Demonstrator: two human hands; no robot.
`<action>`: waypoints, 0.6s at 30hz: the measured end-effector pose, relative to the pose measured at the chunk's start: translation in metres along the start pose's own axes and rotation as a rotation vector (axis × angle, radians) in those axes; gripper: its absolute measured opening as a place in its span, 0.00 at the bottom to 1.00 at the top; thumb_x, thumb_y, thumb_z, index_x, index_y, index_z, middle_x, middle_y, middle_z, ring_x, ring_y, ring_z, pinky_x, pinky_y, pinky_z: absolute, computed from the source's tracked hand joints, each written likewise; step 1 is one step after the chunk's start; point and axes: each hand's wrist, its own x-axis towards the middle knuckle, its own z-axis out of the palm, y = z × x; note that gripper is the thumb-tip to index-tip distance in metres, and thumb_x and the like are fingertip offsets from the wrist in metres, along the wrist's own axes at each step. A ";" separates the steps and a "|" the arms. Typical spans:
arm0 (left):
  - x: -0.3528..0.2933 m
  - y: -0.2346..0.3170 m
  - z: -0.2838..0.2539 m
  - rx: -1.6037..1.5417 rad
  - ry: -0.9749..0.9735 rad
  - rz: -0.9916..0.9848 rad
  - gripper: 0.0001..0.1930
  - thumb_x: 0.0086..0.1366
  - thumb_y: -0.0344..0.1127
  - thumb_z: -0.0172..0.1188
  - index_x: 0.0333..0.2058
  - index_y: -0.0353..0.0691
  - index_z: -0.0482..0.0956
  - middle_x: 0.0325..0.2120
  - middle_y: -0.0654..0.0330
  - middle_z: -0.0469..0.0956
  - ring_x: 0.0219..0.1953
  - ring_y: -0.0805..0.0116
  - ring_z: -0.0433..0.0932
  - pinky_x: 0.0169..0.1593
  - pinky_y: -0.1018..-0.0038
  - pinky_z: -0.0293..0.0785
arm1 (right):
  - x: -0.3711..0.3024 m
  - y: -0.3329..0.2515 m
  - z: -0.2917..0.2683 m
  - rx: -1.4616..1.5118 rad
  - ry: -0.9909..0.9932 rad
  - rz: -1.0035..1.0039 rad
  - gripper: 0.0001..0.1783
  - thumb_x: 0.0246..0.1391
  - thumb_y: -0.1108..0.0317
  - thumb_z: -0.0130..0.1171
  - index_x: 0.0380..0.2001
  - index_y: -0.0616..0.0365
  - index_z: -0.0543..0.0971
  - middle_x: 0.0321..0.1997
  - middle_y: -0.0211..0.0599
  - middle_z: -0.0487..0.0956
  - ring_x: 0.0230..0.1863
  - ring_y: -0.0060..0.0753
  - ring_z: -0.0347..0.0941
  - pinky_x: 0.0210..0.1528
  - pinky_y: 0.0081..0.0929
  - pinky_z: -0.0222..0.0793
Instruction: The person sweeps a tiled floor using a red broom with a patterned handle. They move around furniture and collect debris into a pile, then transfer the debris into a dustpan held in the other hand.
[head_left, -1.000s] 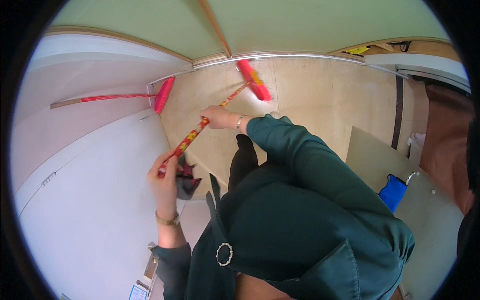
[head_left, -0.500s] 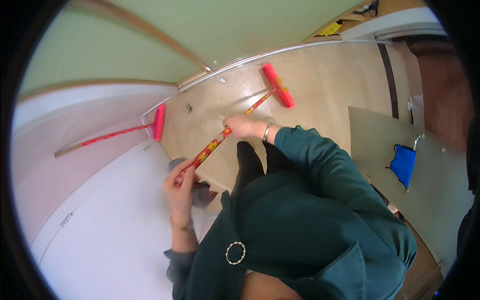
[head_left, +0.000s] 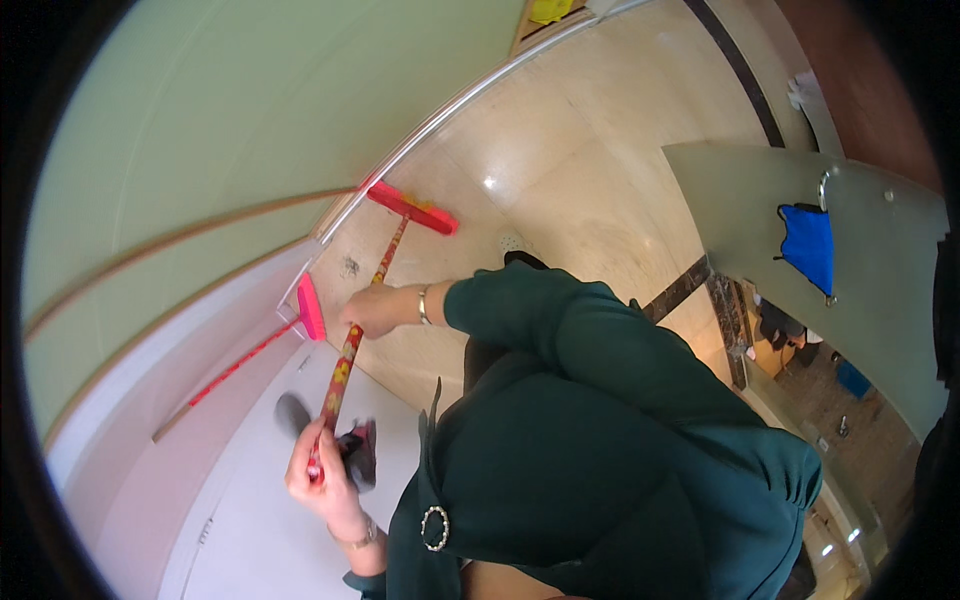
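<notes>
Both my hands are closed round the floral red-and-yellow handle of a broom (head_left: 342, 378), which slants up and away from me. My left hand (head_left: 322, 472) grips near its upper end. Further down the handle, my right hand (head_left: 376, 309) wraps round it. The red broom head (head_left: 414, 208) rests on the floor, its left end against the metal track (head_left: 440, 122) below the green panel. A small dark patch of debris (head_left: 350, 266) lies left of the handle. Beside my left hand is a blurred grey and dark thing (head_left: 358, 455) whose kind I cannot make out.
A second broom (head_left: 311, 308), with a pink head and red handle, leans by the pale wall at left. A white door (head_left: 270, 520) stands near my left hand. At right, a blue cloth (head_left: 806, 247) hangs on a frosted glass door (head_left: 720, 185).
My view has turned right. The broom head has moved left to the metal track, near the debris. Both hands still hold the handle, which stands steeper in the picture.
</notes>
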 end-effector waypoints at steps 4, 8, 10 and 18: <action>0.011 0.041 0.010 -0.019 -0.141 0.178 0.06 0.62 0.20 0.60 0.38 0.27 0.83 0.25 0.57 0.82 0.25 0.76 0.77 0.33 0.81 0.73 | -0.064 -0.002 -0.044 -0.045 0.065 0.154 0.07 0.46 0.73 0.60 0.32 0.56 0.79 0.33 0.48 0.80 0.42 0.55 0.78 0.42 0.49 0.73; 0.046 0.036 0.101 -0.154 -0.433 0.183 0.10 0.62 0.20 0.61 0.42 0.30 0.83 0.28 0.59 0.83 0.29 0.78 0.79 0.35 0.82 0.74 | -0.162 0.072 -0.092 -0.175 0.232 0.443 0.07 0.46 0.71 0.61 0.31 0.58 0.80 0.35 0.49 0.81 0.43 0.54 0.78 0.43 0.49 0.74; 0.063 0.033 0.170 -0.268 -0.638 0.109 0.12 0.66 0.22 0.59 0.48 0.31 0.81 0.35 0.61 0.82 0.33 0.79 0.79 0.38 0.82 0.75 | -0.218 0.123 -0.111 -0.256 0.356 0.538 0.07 0.45 0.72 0.60 0.31 0.59 0.82 0.35 0.50 0.81 0.42 0.55 0.79 0.43 0.48 0.76; 0.084 0.058 0.402 -0.418 -1.005 0.005 0.16 0.71 0.31 0.58 0.54 0.31 0.78 0.32 0.60 0.83 0.30 0.76 0.80 0.35 0.81 0.74 | -0.375 0.296 -0.167 -0.342 0.459 0.750 0.09 0.47 0.69 0.62 0.35 0.53 0.83 0.36 0.46 0.81 0.41 0.54 0.78 0.43 0.49 0.74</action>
